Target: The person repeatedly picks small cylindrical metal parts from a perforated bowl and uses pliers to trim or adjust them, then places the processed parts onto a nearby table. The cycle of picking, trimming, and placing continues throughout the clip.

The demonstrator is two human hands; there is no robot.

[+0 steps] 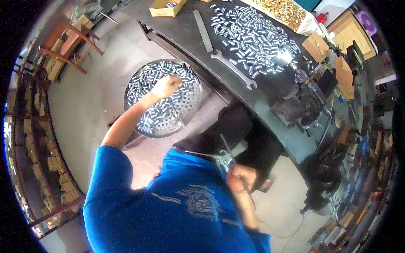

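My left hand [166, 87] is over the round perforated metal pan [192, 101] on the left, its fingers drawn together. Whatever they may pinch is too small to make out. Short shiny metal sleeves [147, 122] lie heaped around that hand, and bare holes of the pan show at its right side. Close to my body, my right hand [241, 177] is closed around a thin dark rod [228, 147], which sticks out above and below the fist. Beside that fist, near my lap, lies a shiny bright bundle [223, 158] whose kind I cannot tell.
A dark workbench [270, 101] runs along the right. On it are an open-ended wrench [234, 69], a flat metal bar [203, 31], a pile of metal sleeves [249, 38], a basket of brass-coloured parts [287, 14] and a clamp-like machine [301, 107]. A wooden stool [69, 46] stands far left.
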